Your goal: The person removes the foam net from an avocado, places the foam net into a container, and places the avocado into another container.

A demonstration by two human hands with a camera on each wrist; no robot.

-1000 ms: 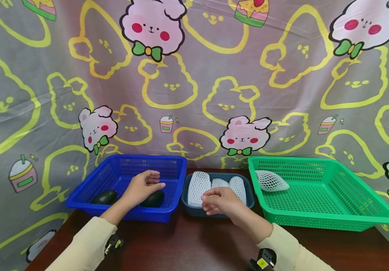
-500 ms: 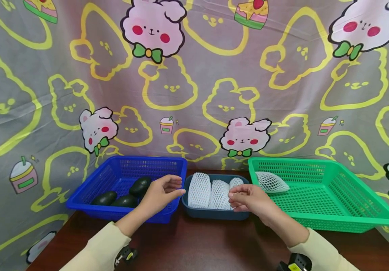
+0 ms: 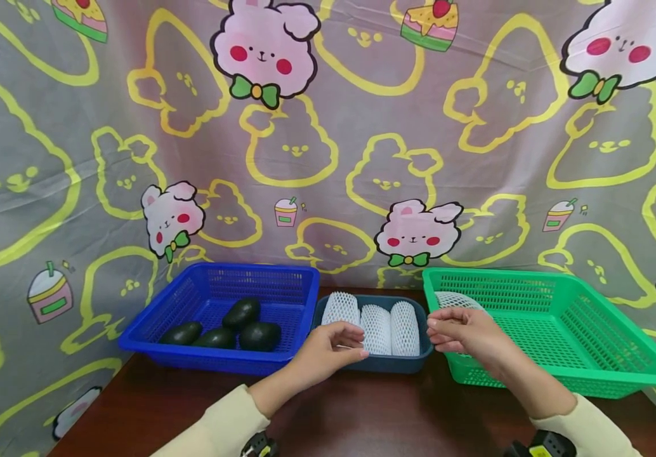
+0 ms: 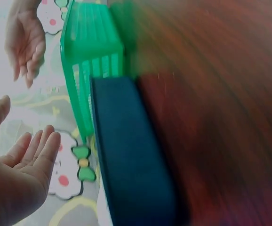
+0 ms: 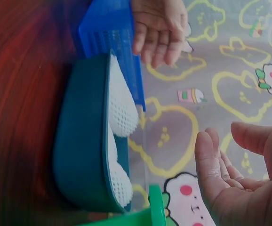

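My left hand [image 3: 328,349] hovers over the left front of a small dark blue-grey bin [image 3: 393,364], its fingers relaxed and holding nothing. Three white foam net sleeves [image 3: 405,330] lie side by side in that bin; my hand partly covers the leftmost. Over the near left corner of the green basket [image 3: 539,330] is my right hand [image 3: 471,333], loosely bent and holding nothing. Behind it, a white foam net [image 3: 458,301] in this basket is partly hidden. In the right wrist view, the right hand [image 5: 239,179] shows a gap between thumb and fingers.
Several dark green avocados [image 3: 260,336] lie in the blue basket [image 3: 214,360] at left. All three containers stand in a row on a dark reddish-brown table [image 3: 362,412]. A patterned curtain [image 3: 339,165] hangs right behind them.
Both hands have moved right, the left from over the blue basket to the bin, the right from the bin to the green basket. Avocados and foam sleeves they covered now show.
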